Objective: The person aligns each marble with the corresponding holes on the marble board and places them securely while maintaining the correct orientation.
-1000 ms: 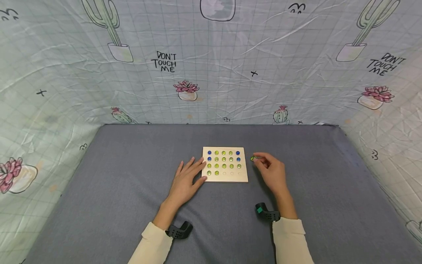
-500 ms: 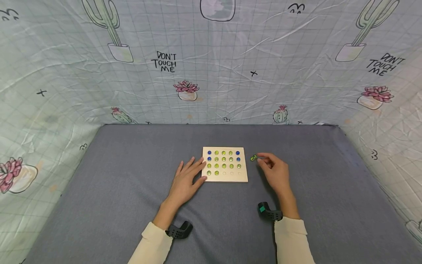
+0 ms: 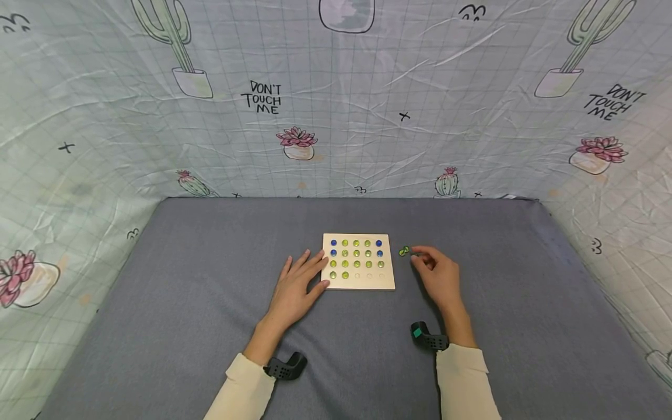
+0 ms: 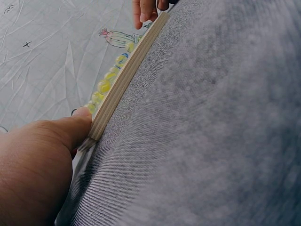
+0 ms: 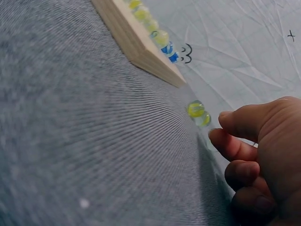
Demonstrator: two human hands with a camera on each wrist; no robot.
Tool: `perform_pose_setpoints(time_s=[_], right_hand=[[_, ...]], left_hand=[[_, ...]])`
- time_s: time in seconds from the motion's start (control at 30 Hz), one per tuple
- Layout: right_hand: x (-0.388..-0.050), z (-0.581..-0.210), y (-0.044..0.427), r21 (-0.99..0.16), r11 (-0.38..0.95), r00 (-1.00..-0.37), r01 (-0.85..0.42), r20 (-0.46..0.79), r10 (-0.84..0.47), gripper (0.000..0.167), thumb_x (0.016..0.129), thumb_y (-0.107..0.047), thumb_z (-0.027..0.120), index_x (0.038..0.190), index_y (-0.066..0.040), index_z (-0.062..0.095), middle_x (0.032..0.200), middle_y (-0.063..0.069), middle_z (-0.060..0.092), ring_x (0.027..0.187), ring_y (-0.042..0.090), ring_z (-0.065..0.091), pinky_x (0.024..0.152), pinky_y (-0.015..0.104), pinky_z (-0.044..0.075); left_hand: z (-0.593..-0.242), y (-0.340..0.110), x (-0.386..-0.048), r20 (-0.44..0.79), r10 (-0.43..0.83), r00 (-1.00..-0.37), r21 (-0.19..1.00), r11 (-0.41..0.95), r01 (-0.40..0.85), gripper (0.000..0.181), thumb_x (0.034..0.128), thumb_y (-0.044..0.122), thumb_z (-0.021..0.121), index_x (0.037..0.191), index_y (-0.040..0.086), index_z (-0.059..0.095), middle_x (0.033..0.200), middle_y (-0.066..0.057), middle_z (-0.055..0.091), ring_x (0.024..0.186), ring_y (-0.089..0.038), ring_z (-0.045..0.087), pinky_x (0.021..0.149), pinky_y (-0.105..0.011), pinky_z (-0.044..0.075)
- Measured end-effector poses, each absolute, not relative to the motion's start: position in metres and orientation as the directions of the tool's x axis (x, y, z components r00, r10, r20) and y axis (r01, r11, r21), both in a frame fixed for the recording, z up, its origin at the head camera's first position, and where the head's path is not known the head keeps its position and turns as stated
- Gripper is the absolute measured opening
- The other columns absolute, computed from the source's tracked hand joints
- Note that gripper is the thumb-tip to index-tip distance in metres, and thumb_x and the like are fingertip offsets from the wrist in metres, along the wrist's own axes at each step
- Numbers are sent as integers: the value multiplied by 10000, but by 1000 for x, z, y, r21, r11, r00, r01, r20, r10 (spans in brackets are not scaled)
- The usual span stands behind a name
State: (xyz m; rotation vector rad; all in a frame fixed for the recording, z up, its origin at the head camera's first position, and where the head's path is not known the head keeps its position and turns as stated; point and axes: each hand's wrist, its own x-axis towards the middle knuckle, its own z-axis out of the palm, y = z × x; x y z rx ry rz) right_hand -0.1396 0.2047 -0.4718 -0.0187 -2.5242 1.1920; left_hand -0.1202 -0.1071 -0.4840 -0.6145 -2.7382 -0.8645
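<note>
Fingers (image 5: pixel 233 145) now off loose marbles (image 5: pixel 195 108)

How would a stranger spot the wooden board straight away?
On the gray cloth, look between the left hand and the right hand. The wooden board is the pale rectangle the left hand touches. Two loose green marbles lie to its right; it alone is flat, with rows of marbles.

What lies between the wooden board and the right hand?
At least two green marbles lie between the wooden board and the right hand; both the head and right wrist views show them.
</note>
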Motion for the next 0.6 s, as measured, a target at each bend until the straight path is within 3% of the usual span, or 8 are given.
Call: perform_pose_setpoints(time_s=[0.6], right_hand=[[-144, -479, 204, -758, 650, -948, -54, 244, 206, 181, 877, -146, 713, 1051, -97, 720, 780, 37, 630, 604, 174, 478, 521, 263, 362]], left_hand=[[-483, -108, -120, 319, 332, -888, 503, 734, 455, 513, 935, 345, 617, 1393, 135, 525, 1453, -29, 448, 1379, -292, 320, 1147, -530, 110]])
